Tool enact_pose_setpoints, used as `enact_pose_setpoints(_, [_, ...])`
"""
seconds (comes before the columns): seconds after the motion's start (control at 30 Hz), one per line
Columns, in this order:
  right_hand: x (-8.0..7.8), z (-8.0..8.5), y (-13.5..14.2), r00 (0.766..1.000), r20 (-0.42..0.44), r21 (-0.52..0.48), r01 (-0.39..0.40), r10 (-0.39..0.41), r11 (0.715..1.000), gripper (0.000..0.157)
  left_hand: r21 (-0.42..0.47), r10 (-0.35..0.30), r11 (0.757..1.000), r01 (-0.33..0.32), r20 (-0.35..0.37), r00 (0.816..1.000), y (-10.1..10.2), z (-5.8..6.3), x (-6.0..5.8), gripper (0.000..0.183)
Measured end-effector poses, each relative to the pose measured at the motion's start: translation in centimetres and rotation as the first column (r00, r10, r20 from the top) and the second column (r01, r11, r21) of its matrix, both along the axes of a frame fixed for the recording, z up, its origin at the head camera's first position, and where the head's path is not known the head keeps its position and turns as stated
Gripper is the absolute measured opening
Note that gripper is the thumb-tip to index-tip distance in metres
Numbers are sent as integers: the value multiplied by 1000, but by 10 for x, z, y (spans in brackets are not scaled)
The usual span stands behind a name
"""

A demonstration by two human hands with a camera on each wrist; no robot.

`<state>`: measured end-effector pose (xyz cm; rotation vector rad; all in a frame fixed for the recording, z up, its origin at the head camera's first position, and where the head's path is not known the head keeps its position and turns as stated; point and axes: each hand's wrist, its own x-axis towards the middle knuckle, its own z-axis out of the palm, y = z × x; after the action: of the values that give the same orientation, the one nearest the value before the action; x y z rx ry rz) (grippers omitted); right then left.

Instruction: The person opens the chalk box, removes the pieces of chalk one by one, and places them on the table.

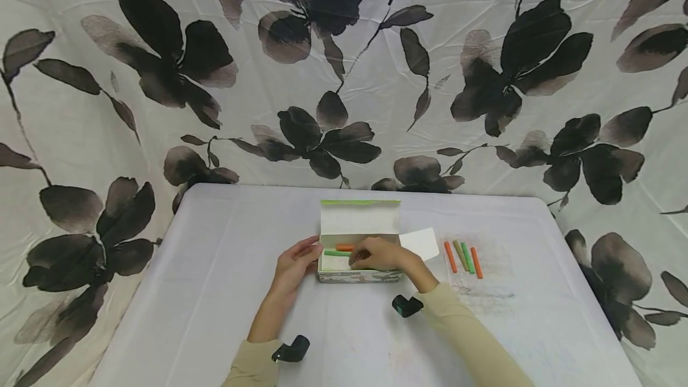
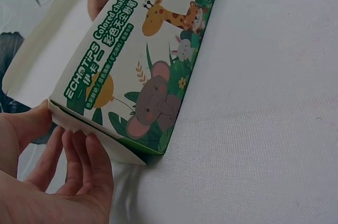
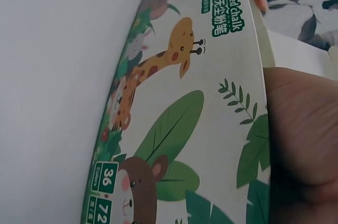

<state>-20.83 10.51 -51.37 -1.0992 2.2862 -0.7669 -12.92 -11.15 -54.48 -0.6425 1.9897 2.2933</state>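
Note:
An open chalk box (image 1: 360, 277) printed with cartoon animals stands on the table, its lid (image 1: 360, 217) raised at the back. Inside lie an orange chalk stick (image 1: 345, 248) and a green chalk stick (image 1: 337, 253). My left hand (image 1: 297, 260) grips the box's left end; the left wrist view shows the thumb at the top corner and the fingers against the end flap (image 2: 100, 142). My right hand (image 1: 378, 254) reaches into the box with bent fingers. The front wall (image 3: 179, 102) hides those fingertips in the right wrist view, so whether they hold chalk is unclear.
Right of the box, two orange chalk sticks (image 1: 450, 257), an olive one and a green one (image 1: 467, 257) lie in a row. A white side flap (image 1: 421, 243) sticks out toward them. Chalk smudges mark the white table (image 1: 242, 226); a floral cloth (image 1: 376, 88) hangs behind.

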Motion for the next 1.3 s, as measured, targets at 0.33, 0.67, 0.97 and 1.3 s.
enact_pose_setpoints(0.33, [-5,2,-10,990,140,58,1,-9,998,9,7,12,1000,-12,-4,1000,2,-2,-1,39])
enact_pose_setpoints(0.67, [-9,-1,-22,988,155,92,4,-18,996,7,21,23,1000,-23,-26,999,2,-2,2,41])
enact_pose_setpoints(0.97, [-8,-2,-24,976,215,65,4,-18,998,10,25,24,999,-23,-24,999,2,-2,2,40])
enact_pose_setpoints(1.3, [-12,-5,-18,979,202,-3,-24,24,1000,15,15,9,1000,-9,-21,1000,1,-2,0,39])
